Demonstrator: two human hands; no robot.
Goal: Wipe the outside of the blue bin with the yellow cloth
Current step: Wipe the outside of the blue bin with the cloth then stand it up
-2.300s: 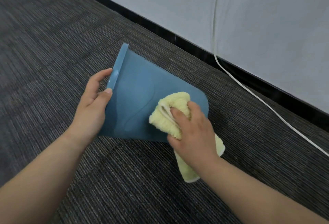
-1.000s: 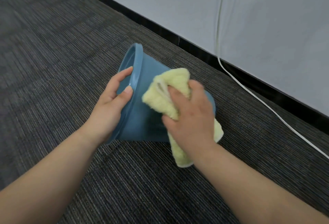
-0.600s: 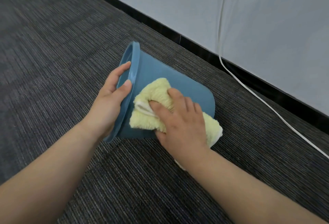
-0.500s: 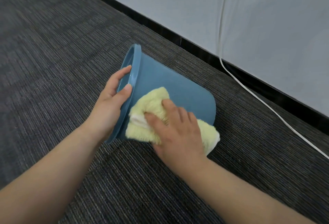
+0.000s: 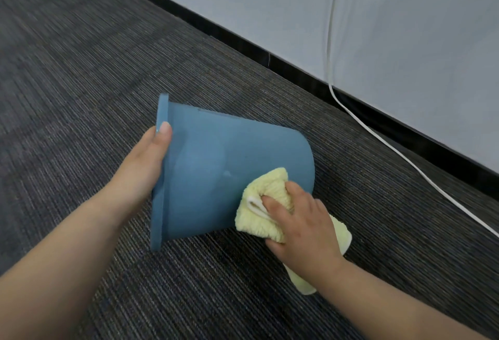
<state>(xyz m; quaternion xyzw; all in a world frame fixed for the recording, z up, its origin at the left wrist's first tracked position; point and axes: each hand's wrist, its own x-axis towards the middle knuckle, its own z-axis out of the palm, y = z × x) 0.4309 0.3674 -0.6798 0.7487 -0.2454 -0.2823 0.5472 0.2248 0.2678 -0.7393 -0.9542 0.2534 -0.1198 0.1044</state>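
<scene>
Blue bin (image 5: 216, 172) lay tipped on the carpet (image 5: 81, 69), left hand (image 5: 140, 166) gripping its rim to steady it while the right hand (image 5: 302, 231), closed on the yellow cloth (image 5: 264, 204), rubbed its side.

No text, label, brand, number or sign can be read anywhere in the view. The smooth blue plastic bin (image 5: 216, 172) lying on its side shows only a plain wall with faint moulded curves, no lettering. The fluffy yellow cloth (image 5: 266, 212) at about 5 o'clock of the bin has a white hem but no legible tag. The dark grey ribbed carpet (image 5: 81, 69), the pale wall (image 5: 405, 42) and the white cable (image 5: 330, 55) at 1 o'clock carry no markings.
</scene>
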